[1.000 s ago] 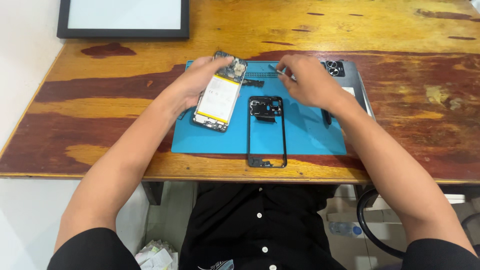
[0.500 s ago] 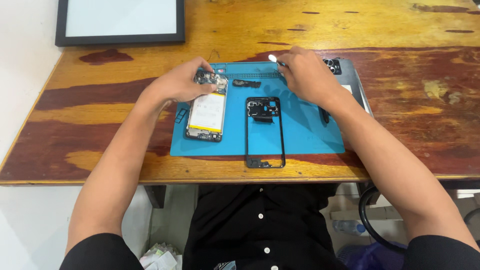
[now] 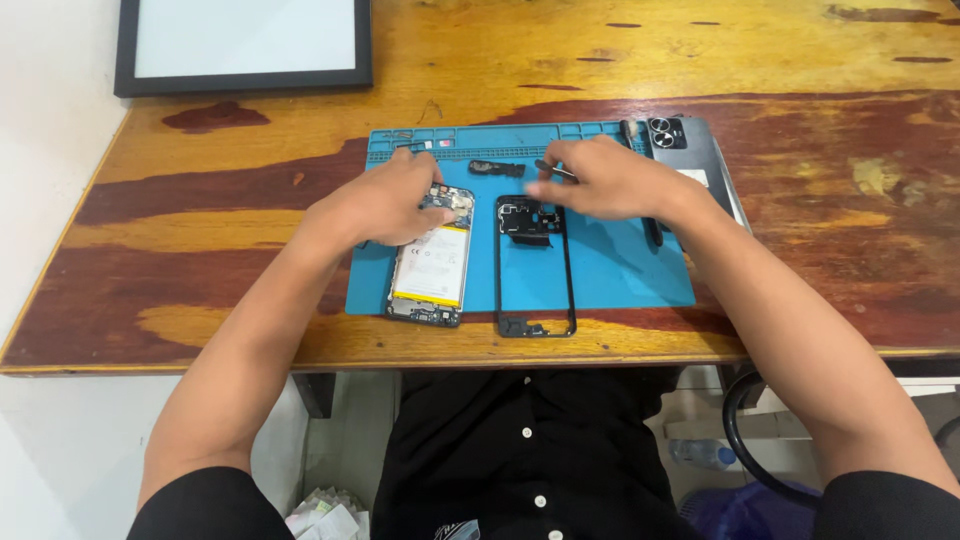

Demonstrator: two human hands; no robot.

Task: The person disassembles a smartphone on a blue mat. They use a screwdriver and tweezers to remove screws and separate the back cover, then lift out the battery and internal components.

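An opened phone [image 3: 432, 268] with its white battery showing lies on a blue work mat [image 3: 620, 270]. My left hand [image 3: 385, 200] rests on the phone's top end and holds it down. Beside it on the right lies a black phone mid-frame [image 3: 535, 265]. My right hand [image 3: 610, 180] hovers over the frame's top, pinching thin metal tweezers [image 3: 553, 170] that point left. A small black part [image 3: 497, 168] sits on the mat behind the two hands.
A dark phone back cover [image 3: 690, 150] with camera rings lies at the mat's right edge. A black-framed white board [image 3: 240, 45] sits at the back left of the wooden table [image 3: 200, 250]. A black pen-like tool [image 3: 653, 232] lies under my right wrist.
The phone has been laid down straighter on the mat under my left hand. My right hand with the tweezers has moved left and nearer, over the mid-frame's top.
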